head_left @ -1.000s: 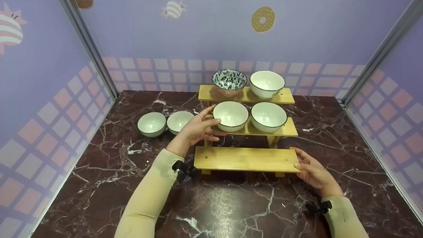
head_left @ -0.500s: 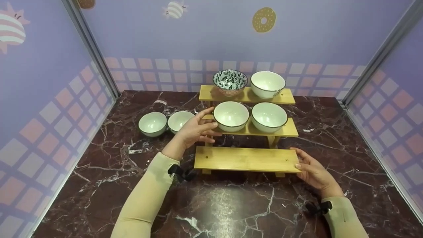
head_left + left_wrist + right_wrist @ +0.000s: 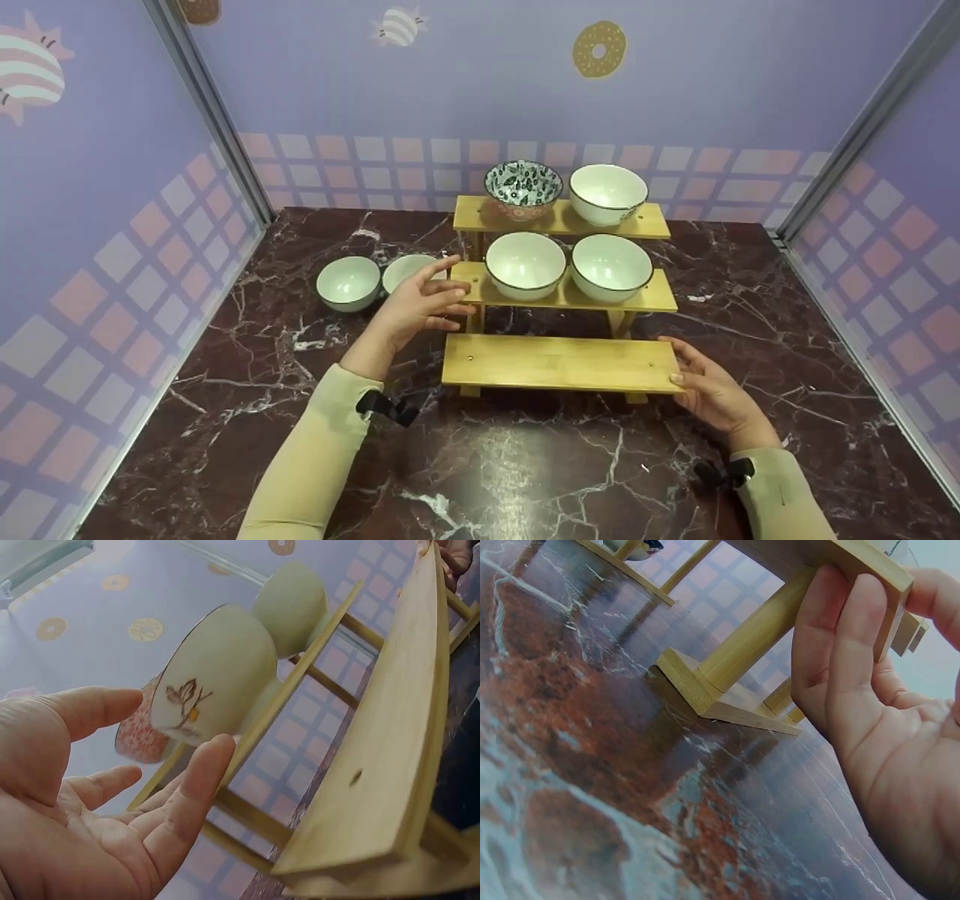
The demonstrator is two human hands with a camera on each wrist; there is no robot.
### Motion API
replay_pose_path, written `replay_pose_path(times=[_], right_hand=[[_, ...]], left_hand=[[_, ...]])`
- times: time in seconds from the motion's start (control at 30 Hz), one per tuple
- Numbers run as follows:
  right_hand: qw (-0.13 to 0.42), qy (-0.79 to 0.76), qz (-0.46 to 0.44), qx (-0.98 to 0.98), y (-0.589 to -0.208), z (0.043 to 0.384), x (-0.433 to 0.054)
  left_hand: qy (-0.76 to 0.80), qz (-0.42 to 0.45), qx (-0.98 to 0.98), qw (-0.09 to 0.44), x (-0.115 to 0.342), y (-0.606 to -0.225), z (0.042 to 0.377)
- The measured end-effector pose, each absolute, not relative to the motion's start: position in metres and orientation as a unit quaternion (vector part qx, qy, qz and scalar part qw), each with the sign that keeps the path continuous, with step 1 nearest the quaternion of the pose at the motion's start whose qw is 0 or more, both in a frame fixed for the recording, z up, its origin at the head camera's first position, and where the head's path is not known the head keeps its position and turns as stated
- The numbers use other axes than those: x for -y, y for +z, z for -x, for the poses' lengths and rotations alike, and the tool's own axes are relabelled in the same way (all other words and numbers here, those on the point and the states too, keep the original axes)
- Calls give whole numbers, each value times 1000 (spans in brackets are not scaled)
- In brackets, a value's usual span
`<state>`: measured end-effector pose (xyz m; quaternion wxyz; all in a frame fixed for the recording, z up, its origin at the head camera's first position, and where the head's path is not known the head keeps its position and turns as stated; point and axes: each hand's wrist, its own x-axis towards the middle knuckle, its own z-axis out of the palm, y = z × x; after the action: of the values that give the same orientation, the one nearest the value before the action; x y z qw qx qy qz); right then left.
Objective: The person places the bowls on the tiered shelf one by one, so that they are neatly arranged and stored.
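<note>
A three-tier wooden display rack [image 3: 559, 364] stands on the dark marble table. On its middle tier sit two pale bowls, a left bowl [image 3: 525, 264] and a right bowl [image 3: 611, 266]. My left hand [image 3: 411, 309] hovers just left of the left bowl, fingers spread and holding nothing. The left wrist view shows a flower sprig on the side of that bowl [image 3: 217, 675], beyond the fingertips. With thumb above and fingers beneath, my right hand [image 3: 714, 397] grips the right end of the bottom tier. The right wrist view shows those fingers [image 3: 855, 652] against the board's underside.
On the top tier are a black-patterned bowl [image 3: 523, 187] and a white bowl [image 3: 608, 195]. Two more bowls rest on the table left of the rack: a pale green bowl [image 3: 349, 283] and one [image 3: 409, 270] partly hidden behind my left hand. Patterned walls [image 3: 420, 90] enclose the table.
My left hand has let go of the left bowl on the middle tier and drawn back to the left. The bowl stays in place, and my right hand keeps its grip on the rack.
</note>
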<state>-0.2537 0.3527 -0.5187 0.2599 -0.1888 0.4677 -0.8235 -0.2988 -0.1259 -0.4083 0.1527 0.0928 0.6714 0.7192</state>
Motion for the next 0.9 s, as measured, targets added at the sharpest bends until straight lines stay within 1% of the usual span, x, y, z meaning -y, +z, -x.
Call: replay_pose_path(times=[0.23,0.53,0.9], right_hand=[[257,-824,184,-471,-520,254,-353],[262,-829,200,-453,-521,255,-354],[262,-827,195,-459,-521,255,-354]], left_hand=[[728,-83,-668,132,147,-416,294],[735,-73,-666,109,171,-424,287],[738,-22,-671,75,203,-439,282]])
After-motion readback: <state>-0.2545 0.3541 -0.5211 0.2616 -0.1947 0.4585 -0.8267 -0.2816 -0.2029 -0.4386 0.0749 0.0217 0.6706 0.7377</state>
